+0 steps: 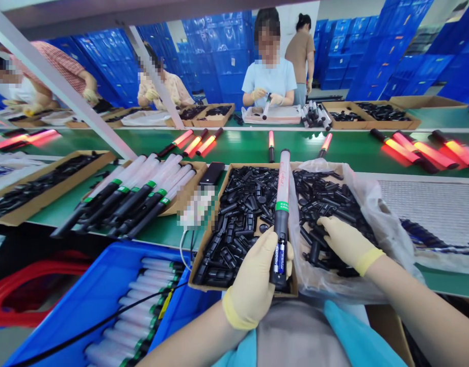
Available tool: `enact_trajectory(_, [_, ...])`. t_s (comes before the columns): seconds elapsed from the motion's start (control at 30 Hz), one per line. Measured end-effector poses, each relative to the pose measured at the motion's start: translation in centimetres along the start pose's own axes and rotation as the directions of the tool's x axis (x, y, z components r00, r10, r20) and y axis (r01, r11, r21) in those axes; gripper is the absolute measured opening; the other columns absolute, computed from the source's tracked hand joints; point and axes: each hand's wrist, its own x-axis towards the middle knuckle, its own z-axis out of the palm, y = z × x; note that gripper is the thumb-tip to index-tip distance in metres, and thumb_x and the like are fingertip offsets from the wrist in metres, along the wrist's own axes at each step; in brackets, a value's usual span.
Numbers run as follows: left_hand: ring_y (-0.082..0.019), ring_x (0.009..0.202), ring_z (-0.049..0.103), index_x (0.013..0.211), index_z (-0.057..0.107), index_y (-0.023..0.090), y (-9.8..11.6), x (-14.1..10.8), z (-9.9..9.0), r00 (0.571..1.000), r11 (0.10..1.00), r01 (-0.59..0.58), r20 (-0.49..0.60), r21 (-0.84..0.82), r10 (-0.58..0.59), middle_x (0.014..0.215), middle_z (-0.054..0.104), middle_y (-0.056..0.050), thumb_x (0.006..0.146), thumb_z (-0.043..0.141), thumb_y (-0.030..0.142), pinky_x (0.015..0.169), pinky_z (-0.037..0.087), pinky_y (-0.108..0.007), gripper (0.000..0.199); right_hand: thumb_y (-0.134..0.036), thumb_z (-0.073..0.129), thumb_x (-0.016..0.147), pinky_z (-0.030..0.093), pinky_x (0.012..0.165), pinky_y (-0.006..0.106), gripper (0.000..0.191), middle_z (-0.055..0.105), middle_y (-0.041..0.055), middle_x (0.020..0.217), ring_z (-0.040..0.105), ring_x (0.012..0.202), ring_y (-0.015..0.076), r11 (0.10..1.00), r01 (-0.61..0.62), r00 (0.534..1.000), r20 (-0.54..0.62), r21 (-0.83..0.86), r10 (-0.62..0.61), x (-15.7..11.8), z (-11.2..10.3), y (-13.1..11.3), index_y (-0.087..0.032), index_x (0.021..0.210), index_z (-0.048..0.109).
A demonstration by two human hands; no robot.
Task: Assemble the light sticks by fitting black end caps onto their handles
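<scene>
My left hand (253, 275), in a pale yellow glove, is wrapped round the black handle of a light baton (282, 204). The baton stands nearly upright, with a whitish translucent tube on top and a green band below it. Its battery compartment is uncovered, and a blue battery (281, 257) shows inside. My right hand (347, 242), gloved the same way, reaches into loose black plastic parts (326, 199) in a plastic-lined box. Its fingers are partly stretched out over the parts, and some fingertips are hidden. Left of that, a cardboard box (215, 224) holds more black parts.
Several unlit batons (131, 193) lie on the left. Below, a blue bin (115, 260) contains more batons. Glowing red batons (406, 148) rest on the green conveyor (238, 145). A black cable (104, 323) crosses the bin. Co-workers (268, 81) sit opposite, and a white post slants at left.
</scene>
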Motion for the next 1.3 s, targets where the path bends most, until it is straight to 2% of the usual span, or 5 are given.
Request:
enact_trajectory(0.33, [-0.007, 0.056, 0.044, 0.097, 0.058, 0.015, 0.0, -0.1, -0.8, 0.995, 1.0, 0.026, 0.097, -0.016, -0.024, 0.073, 0.053, -0.001, 0.093, 0.054, 0.04, 0.051, 0.032, -0.019, 0.026, -0.039, 0.051, 0.094, 0.053, 0.088, 0.028, 0.027, 0.063, 0.0028, 0.116, 0.062, 0.104, 0.0179, 0.771, 0.271, 0.962, -0.147, 0.577, -0.228, -4.6, -7.5, -3.5, -0.028, 0.114, 0.065])
enact_trajectory(0.8, [-0.007, 0.058, 0.044, 0.108, 0.066, 0.017, 0.0, -0.3, -1.2, 0.996, 0.992, 0.049, 0.086, -0.117, -0.039, 0.071, 0.05, 0.001, 0.088, 0.063, 0.035, 0.052, 0.036, -0.018, 0.027, -0.02, 0.049, 0.094, 0.053, 0.089, 0.04, 0.023, 0.066, 0.0051, 0.107, 0.063, 0.099, 0.0206, 0.791, 0.571, 0.805, -0.341, 0.22, -0.486, -5.9, -5.6, -10.1, -0.025, 0.113, 0.061])
enact_trajectory(1.07, [-0.012, 0.059, 0.052, 0.098, 0.068, 0.017, 0.1, -0.5, -0.5, 0.996, 0.998, -0.065, 0.057, -0.006, 0.065, 0.078, 0.064, -0.004, 0.09, 0.056, 0.044, 0.053, 0.042, -0.022, 0.03, -0.031, 0.06, 0.091, 0.056, 0.09, 0.033, 0.041, 0.062, 0.0044, 0.124, 0.063, 0.107, 0.0197, 0.606, 0.285, 0.957, -0.252, 0.743, -0.142, -7.0, -5.8, -10.3, -0.031, 0.132, 0.054])
enact_trajectory(1.17, [-0.022, 0.103, 0.062, 0.107, 0.072, 0.021, -0.1, -0.6, -1.2, 0.973, 0.961, -0.228, 0.003, 0.158, 0.23, 0.116, 0.067, -0.007, 0.088, 0.06, 0.035, 0.087, 0.05, -0.031, 0.026, -0.031, 0.064, 0.088, 0.059, 0.082, 0.028, 0.027, 0.066, 0.0032, 0.112, 0.066, 0.099, 0.0182, 0.44, 0.241, 0.97, -0.228, 0.865, -0.084, -7.2, -5.1, -11.3, -0.028, 0.115, 0.062])
enact_trajectory(1.3, [-0.021, 0.137, 0.041, 0.124, 0.066, 0.023, -0.7, -0.8, -2.7, 0.898, 0.812, -0.434, 0.123, 0.389, 0.422, 0.144, 0.051, -0.003, 0.087, 0.06, 0.021, 0.119, 0.022, -0.033, 0.037, -0.032, 0.065, 0.087, 0.058, 0.073, 0.024, 0.022, 0.068, 0.0021, 0.104, 0.066, 0.089, 0.0163, 0.472, 0.207, 0.977, -0.208, 0.857, -0.051, -7.2, -4.2, -12.2, -0.026, 0.108, 0.063])
